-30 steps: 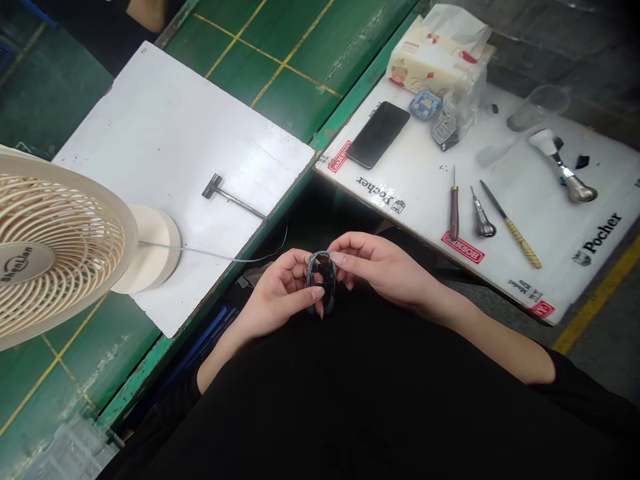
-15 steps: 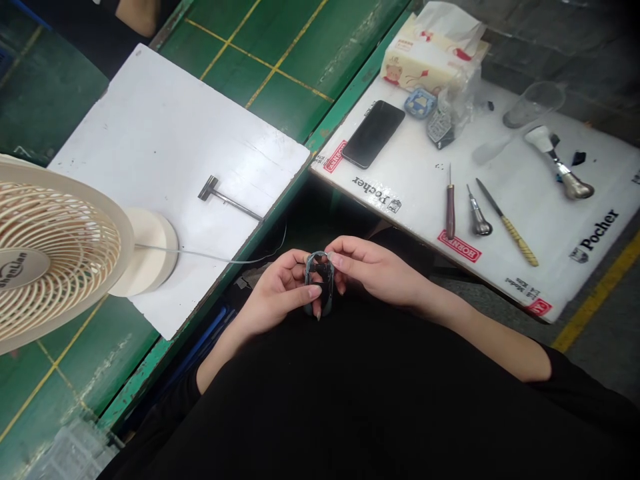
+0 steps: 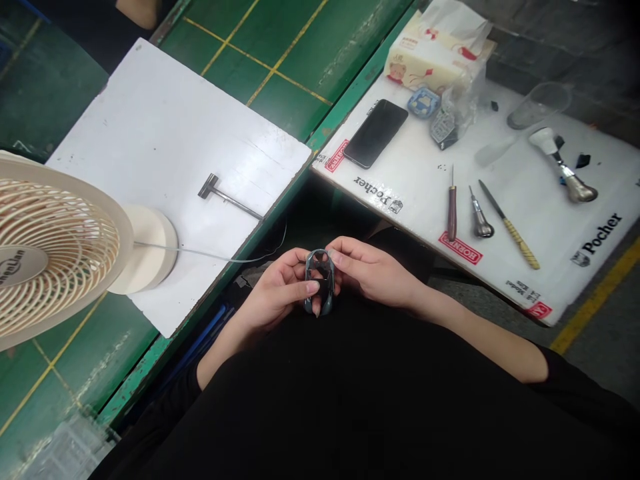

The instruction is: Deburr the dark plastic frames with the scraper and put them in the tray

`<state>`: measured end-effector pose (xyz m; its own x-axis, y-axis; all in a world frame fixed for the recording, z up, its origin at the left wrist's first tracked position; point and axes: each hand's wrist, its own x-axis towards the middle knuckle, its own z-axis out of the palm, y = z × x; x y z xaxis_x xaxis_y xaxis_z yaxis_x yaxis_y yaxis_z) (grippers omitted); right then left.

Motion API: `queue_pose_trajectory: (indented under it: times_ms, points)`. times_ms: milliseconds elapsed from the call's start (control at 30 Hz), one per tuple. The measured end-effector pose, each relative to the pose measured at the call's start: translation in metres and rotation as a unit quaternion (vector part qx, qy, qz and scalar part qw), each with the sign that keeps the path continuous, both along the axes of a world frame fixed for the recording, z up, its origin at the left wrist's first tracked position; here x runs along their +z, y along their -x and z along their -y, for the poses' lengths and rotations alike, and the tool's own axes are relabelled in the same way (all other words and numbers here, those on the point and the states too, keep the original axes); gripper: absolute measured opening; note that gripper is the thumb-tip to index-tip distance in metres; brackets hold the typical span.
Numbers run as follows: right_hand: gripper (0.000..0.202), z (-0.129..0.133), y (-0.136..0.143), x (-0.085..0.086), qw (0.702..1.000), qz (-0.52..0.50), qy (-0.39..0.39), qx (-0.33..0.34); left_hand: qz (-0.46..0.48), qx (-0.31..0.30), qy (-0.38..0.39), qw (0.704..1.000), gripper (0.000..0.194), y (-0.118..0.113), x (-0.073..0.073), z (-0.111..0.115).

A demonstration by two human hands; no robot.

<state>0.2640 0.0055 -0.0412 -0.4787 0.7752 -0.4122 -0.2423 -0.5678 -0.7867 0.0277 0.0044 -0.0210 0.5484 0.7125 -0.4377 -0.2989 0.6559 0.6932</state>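
One small dark oval frame with grey-blue rim [image 3: 327, 307], at six o'clock of the white board's right corner. Two hands: left hand [image 3: 283, 288], thumb and fingers closed on its left side; right hand [image 3: 375, 270], fingertips pinching its two-o'clock edge.

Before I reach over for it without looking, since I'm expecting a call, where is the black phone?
In the head view, the phone lies on the right-hand board, near its left edge, beside the blue case.
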Motion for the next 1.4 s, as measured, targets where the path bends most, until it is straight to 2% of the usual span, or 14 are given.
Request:
queue_pose_trajectory:
  times_ms: [200,333,433,533,700,800,933,1167,1400]
  points:
    - [0.051,0.001,0.002,0.001,0.999,-0.021,0.025,-0.006,-0.01,0.003,-0.02,1.0,0.036,0.003,-0.002,0.001]
    - [0.051,-0.001,-0.001,0.007,0.999,-0.014,0.042,-0.01,-0.036,0.0,-0.042,0.998,0.038,0.006,-0.002,0.002]
    - [0.043,-0.003,-0.005,0.013,0.999,-0.014,0.044,-0.023,-0.038,0.0,-0.046,0.998,0.038,0.007,-0.002,0.002]
    - [0.039,-0.005,-0.009,0.015,1.0,-0.01,0.02,-0.02,-0.023,0.019,-0.033,0.999,0.038,0.007,-0.001,0.001]
    - [0.055,-0.002,-0.008,0.007,0.996,0.053,-0.066,0.018,0.005,0.025,-0.002,1.0,0.041,0.009,0.004,-0.002]
    - [0.054,-0.001,-0.006,0.001,0.992,0.08,-0.098,0.023,0.028,0.021,0.003,0.999,0.042,0.01,0.006,-0.003]
    - [0.051,-0.002,-0.005,-0.001,0.993,0.023,-0.119,-0.004,0.043,0.024,0.016,0.999,0.044,0.009,0.004,-0.003]
    - [0.051,-0.001,-0.004,0.002,0.982,0.104,-0.154,-0.019,0.054,0.011,0.015,0.998,0.042,0.009,0.003,-0.003]
    - [0.044,-0.005,-0.008,0.009,0.987,0.044,-0.154,-0.029,0.043,0.002,0.025,0.999,0.045,0.008,0.001,-0.002]
